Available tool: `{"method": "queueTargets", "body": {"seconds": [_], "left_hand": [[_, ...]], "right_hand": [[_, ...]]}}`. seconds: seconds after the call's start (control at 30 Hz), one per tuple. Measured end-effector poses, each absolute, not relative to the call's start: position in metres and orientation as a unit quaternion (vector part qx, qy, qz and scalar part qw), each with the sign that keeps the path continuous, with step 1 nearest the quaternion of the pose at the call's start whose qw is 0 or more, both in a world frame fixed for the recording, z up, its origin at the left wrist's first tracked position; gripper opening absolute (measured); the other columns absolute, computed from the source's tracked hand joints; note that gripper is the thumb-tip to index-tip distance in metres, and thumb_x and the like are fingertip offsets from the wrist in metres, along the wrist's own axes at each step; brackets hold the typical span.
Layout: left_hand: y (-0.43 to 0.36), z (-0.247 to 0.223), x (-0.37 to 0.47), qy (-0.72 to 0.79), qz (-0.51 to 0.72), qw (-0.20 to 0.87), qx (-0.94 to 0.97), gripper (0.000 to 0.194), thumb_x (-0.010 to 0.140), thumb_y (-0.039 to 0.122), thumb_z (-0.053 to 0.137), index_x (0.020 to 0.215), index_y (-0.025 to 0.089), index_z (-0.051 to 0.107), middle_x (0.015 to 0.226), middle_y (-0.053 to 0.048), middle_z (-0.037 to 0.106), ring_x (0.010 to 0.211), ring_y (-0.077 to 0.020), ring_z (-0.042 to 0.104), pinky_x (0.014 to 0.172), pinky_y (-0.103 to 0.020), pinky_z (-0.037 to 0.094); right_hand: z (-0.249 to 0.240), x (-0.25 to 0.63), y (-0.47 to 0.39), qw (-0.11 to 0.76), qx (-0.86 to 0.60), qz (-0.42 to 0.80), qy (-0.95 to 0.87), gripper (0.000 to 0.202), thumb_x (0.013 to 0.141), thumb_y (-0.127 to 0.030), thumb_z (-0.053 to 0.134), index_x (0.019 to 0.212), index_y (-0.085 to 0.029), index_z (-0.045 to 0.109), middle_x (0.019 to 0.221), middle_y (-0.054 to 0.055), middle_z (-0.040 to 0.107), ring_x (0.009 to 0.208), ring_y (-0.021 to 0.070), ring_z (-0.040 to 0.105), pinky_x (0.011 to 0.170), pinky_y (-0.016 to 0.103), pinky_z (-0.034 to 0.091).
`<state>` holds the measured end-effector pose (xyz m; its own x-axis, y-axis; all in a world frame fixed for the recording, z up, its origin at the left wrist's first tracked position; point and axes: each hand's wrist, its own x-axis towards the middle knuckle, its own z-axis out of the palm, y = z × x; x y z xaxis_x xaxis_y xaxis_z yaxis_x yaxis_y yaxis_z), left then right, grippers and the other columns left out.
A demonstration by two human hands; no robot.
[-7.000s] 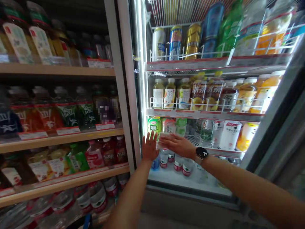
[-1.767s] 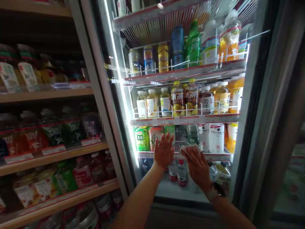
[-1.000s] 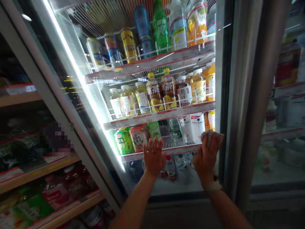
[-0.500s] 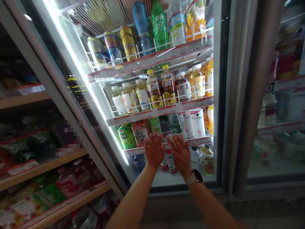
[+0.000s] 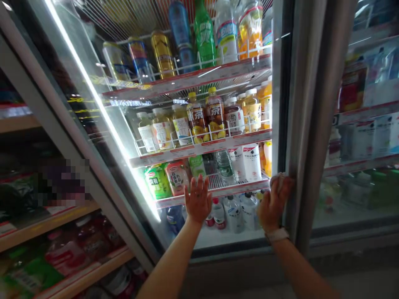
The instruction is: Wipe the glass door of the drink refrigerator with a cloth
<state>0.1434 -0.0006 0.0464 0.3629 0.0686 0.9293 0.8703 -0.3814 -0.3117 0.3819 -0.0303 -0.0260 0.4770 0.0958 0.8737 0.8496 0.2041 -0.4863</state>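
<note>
A glass cooler door stands in front of me, with a dark metal frame [image 5: 282, 124] along its right side. My left hand [image 5: 198, 200] lies against the glass with its fingers spread and nothing in it. At the door's right edge my right hand [image 5: 274, 205] presses a light crumpled cloth [image 5: 279, 177] under its bent fingers. Behind the glass, a clear green-labelled bottle [image 5: 225, 167] leans on the shelf between the hands. A red drink bottle [image 5: 177, 177] stands just left of my left hand.
Wooden shelves [image 5: 71, 214] with packaged drinks stand at the left. A second glass-fronted cooler [image 5: 358, 166] is at the right, past a vertical metal frame [image 5: 321, 124]. Cans and bottles fill the upper cooler shelves.
My right hand has slid right with the cloth, from the middle of the glass to the door frame. My left hand remains on the glass. The view has shifted slightly.
</note>
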Motion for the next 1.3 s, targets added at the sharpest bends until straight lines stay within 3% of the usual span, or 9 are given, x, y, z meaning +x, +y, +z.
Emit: {"method": "queueTargets", "body": {"seconds": [0.2, 0.37, 0.53, 0.7, 0.87, 1.1, 1.3], "left_hand": [[-0.002, 0.045, 0.143, -0.345, -0.441, 0.449, -0.696, 0.059, 0.098, 0.029, 0.036, 0.154, 0.018, 0.021, 0.157, -0.005, 0.031, 0.151, -0.0206, 0.012, 0.125, -0.043, 0.008], [-0.001, 0.044, 0.142, -0.351, -0.435, 0.461, -0.689, 0.059, 0.099, 0.030, 0.035, 0.155, 0.019, 0.020, 0.156, -0.006, 0.034, 0.151, -0.0201, 0.013, 0.125, -0.044, 0.009], [-0.002, 0.045, 0.141, -0.349, -0.427, 0.460, -0.695, 0.060, 0.098, 0.030, 0.038, 0.155, 0.019, 0.020, 0.156, -0.007, 0.034, 0.151, -0.0208, 0.013, 0.125, -0.044, 0.009], [-0.002, 0.044, 0.140, -0.344, -0.436, 0.436, -0.708, 0.063, 0.096, 0.029, 0.042, 0.155, 0.020, 0.021, 0.154, -0.007, 0.038, 0.150, -0.0209, 0.015, 0.125, -0.045, 0.010], [0.001, 0.043, 0.141, -0.341, -0.451, 0.430, -0.704, 0.064, 0.095, 0.028, 0.043, 0.155, 0.022, 0.021, 0.155, -0.007, 0.036, 0.150, -0.0215, 0.018, 0.125, -0.046, 0.010], [-0.001, 0.043, 0.142, -0.342, -0.452, 0.422, -0.707, 0.063, 0.096, 0.028, 0.043, 0.155, 0.022, 0.021, 0.154, -0.007, 0.037, 0.150, -0.0208, 0.018, 0.125, -0.045, 0.010], [-0.003, 0.042, 0.142, -0.349, -0.436, 0.439, -0.704, 0.062, 0.096, 0.029, 0.041, 0.154, 0.019, 0.023, 0.154, -0.007, 0.038, 0.150, -0.0219, 0.016, 0.125, -0.046, 0.010]], "right_hand": [[-0.002, 0.303, -0.024, 0.650, -0.510, -0.283, -0.488, 0.061, 0.096, -0.020, 0.035, 0.156, -0.021, 0.022, 0.163, 0.013, 0.019, 0.151, 0.0352, 0.012, 0.116, 0.068, 0.021], [-0.001, 0.251, -0.032, 0.598, -0.469, -0.272, -0.590, 0.064, 0.095, -0.018, 0.039, 0.157, -0.025, 0.019, 0.161, 0.009, 0.027, 0.150, 0.0295, 0.018, 0.120, 0.054, 0.021], [-0.008, 0.273, -0.034, 0.533, -0.497, -0.305, -0.613, 0.064, 0.094, -0.013, 0.039, 0.155, -0.030, 0.025, 0.158, 0.007, 0.034, 0.149, 0.0236, 0.024, 0.122, 0.048, 0.012], [-0.024, 0.356, -0.037, 0.545, -0.544, -0.330, -0.546, 0.066, 0.094, -0.016, 0.042, 0.156, -0.026, 0.023, 0.164, 0.010, 0.016, 0.150, 0.0306, 0.016, 0.121, 0.058, 0.010], [-0.048, 0.412, -0.043, 0.580, -0.578, -0.305, -0.486, 0.063, 0.094, -0.019, 0.039, 0.156, -0.021, 0.024, 0.165, 0.013, 0.011, 0.150, 0.0331, 0.016, 0.118, 0.058, 0.024], [-0.040, 0.361, -0.033, 0.630, -0.564, -0.269, -0.462, 0.063, 0.098, -0.023, 0.034, 0.157, -0.020, 0.013, 0.165, 0.014, 0.006, 0.151, 0.0373, 0.005, 0.115, 0.072, 0.016], [0.003, 0.295, -0.024, 0.665, -0.521, -0.263, -0.466, 0.063, 0.098, -0.021, 0.036, 0.157, -0.022, 0.017, 0.164, 0.013, 0.014, 0.150, 0.0373, 0.010, 0.115, 0.071, 0.016]]}}
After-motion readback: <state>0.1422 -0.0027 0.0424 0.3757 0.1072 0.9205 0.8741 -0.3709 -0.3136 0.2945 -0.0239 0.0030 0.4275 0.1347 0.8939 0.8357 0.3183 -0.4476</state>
